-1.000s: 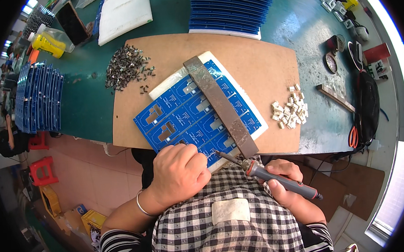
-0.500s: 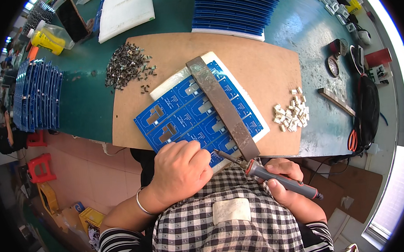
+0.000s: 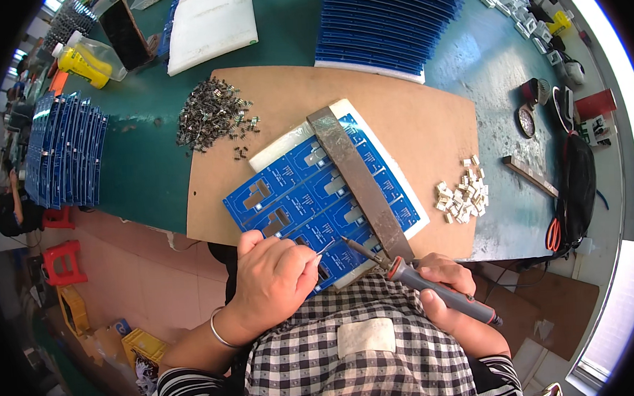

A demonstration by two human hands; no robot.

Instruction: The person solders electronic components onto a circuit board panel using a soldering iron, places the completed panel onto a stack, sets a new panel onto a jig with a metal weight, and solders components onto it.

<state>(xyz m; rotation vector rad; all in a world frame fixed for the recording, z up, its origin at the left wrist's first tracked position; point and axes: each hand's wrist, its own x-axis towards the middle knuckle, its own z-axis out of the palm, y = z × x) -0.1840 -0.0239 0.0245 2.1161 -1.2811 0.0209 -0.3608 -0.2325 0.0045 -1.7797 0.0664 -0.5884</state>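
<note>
A blue circuit board panel (image 3: 298,188) lies on a white foam pad (image 3: 280,151), with a flat metal bar (image 3: 355,174) resting slantwise across it. My right hand (image 3: 447,281) is wrapped round the grey handle of a soldering iron (image 3: 436,289), its tip pointing left at the panel's near part. My left hand (image 3: 277,277) is closed over the panel's near left edge. Its fingertips pinch a thin solder wire (image 3: 325,247), whose end lies close to the iron's tip; whether they touch I cannot tell.
On the brown board (image 3: 428,120) sit a heap of small dark components (image 3: 212,116) and a pile of white connectors (image 3: 462,196). Upright blue boards (image 3: 387,26) stand at the back, more boards (image 3: 65,150) at the left. Orange-handled scissors (image 3: 553,234) lie at the right edge.
My left hand has shifted slightly left and down, baring more of the panel and the solder wire. The whole table sits a little lower in view. The iron stays near the same spot.
</note>
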